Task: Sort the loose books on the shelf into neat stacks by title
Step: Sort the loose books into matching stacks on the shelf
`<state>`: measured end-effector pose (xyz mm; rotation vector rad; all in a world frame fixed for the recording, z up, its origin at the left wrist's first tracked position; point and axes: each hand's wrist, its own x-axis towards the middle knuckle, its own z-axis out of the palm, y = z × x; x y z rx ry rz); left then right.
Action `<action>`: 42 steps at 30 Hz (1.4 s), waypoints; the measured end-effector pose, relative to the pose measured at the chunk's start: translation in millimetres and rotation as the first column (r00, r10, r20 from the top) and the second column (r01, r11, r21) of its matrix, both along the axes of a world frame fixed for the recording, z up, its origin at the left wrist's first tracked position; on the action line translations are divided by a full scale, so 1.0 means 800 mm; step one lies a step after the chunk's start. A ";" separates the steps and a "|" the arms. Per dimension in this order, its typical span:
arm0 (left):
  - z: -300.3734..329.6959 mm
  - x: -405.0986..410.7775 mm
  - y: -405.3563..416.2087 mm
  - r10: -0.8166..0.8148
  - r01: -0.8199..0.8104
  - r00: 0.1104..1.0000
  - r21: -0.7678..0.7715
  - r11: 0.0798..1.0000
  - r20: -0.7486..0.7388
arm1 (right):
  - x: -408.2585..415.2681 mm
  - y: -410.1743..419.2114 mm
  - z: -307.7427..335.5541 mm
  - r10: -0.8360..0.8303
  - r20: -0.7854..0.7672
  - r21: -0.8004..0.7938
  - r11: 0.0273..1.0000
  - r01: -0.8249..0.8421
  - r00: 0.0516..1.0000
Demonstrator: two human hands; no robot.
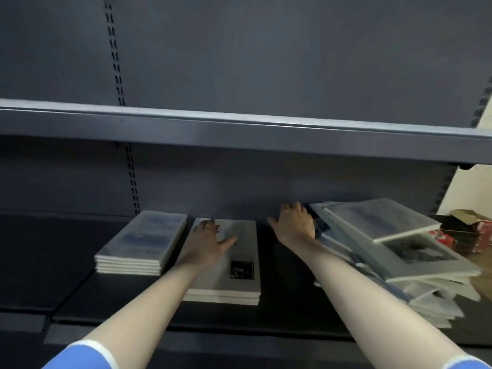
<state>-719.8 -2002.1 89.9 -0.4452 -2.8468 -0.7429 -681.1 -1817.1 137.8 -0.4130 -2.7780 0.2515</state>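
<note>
Left hand (210, 239) lies flat on the white stack (234, 265); right hand (295, 222), fingers straight, touches the messy pile (394, 251). Bare shelf (282, 283) between; blue stack (145, 242) left.

Left hand (210, 239) presses middle stack (234, 267); right hand (294, 223) reaches messy pile (394, 251).

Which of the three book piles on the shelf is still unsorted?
The right pile, beside the right hand: its books lie askew with mixed covers. The left stack and middle stack are squared.
</note>
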 end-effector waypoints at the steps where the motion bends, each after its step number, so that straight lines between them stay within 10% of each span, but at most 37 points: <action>1: 0.009 0.000 0.011 -0.024 0.023 1.000 0.044 0.999 0.012 | 0.005 0.013 0.009 -0.016 -0.009 0.023 1.000 0.016 1.000; 13: 0.056 0.042 0.179 -0.325 0.290 0.942 0.293 0.911 0.080 | 0.108 0.203 0.041 -0.297 -0.041 0.001 0.955 0.298 0.954; 30: 0.087 0.056 0.318 -0.289 0.298 0.955 -0.251 0.921 0.073 | 0.161 0.348 0.009 -0.395 0.077 -0.254 0.880 0.401 0.916; 42: 0.083 0.044 0.331 -0.257 0.288 0.940 -0.121 0.950 0.226 | 0.109 0.351 0.002 -0.355 0.058 -0.366 0.862 0.351 0.933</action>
